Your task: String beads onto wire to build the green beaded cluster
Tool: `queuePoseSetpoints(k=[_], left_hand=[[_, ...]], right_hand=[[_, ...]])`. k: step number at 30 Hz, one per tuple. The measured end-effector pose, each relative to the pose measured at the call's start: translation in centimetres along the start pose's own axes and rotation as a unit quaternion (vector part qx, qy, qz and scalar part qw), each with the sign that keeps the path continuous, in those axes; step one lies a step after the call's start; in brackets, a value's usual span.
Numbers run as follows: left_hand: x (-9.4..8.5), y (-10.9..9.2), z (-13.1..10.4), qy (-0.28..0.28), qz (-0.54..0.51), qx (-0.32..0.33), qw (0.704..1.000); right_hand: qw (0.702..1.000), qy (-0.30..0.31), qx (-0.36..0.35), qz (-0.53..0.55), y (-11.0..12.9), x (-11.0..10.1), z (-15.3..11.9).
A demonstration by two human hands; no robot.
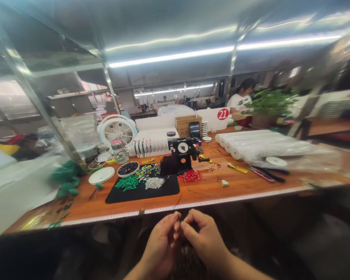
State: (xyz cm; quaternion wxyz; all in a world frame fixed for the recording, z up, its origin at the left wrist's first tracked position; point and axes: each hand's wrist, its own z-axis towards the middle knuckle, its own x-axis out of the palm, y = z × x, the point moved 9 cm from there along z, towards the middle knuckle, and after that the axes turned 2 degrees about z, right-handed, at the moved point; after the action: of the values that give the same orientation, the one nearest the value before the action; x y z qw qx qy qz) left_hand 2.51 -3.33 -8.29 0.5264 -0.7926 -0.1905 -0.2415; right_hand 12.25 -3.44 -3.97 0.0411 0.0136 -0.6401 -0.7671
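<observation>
In front of the bench edge, my left hand (162, 238) is closed in a pinch. A thin dark cord (178, 200) sticks up from its fingertips. Close beside it, my right hand (205, 238) pinches with thumb and forefinger, nearly touching the left fingertips; whatever is between them is too small to make out. Beyond the hands lies a black mat (142, 195) with green tube-like pieces (128, 183), silvery beads (154, 183) and multicoloured beads (148, 172). Red pieces (190, 176) are heaped right of the mat. Behind stands a black device with a dial (183, 147).
A dish of black beads (128, 168), a white lid (101, 175) and a fan (118, 132) stand left. White rolls (251, 142), pliers (268, 173) and a yellow cutter (237, 168) lie right. A ruler strip (221, 200) runs along the bench edge. A person (240, 97) sits far behind.
</observation>
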Motion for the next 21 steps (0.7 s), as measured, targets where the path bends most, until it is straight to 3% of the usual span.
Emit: queuePoseSetpoints(k=[10, 16, 18, 21], left_hand=[[0.2, 0.0, 0.0, 0.017, 0.033, 0.006, 0.999], [0.5, 1.2, -0.1, 0.042, 0.114, -0.026, 0.992], [1.0, 0.4, 0.2, 0.038, 0.158, -0.012, 0.987], [2.8, -2.8, 0.8, 0.042, 0.278, 0.058, 0.958]], right_hand=[[0.994, 0.022, 0.059, 0.092, -0.7, 0.5, 0.3], [0.976, 0.085, 0.138, 0.148, -3.6, 0.9, -0.8], [0.968, 0.100, 0.152, 0.172, -3.9, 0.9, -0.9], [0.970, 0.079, 0.133, 0.187, -2.7, 0.6, 0.4]])
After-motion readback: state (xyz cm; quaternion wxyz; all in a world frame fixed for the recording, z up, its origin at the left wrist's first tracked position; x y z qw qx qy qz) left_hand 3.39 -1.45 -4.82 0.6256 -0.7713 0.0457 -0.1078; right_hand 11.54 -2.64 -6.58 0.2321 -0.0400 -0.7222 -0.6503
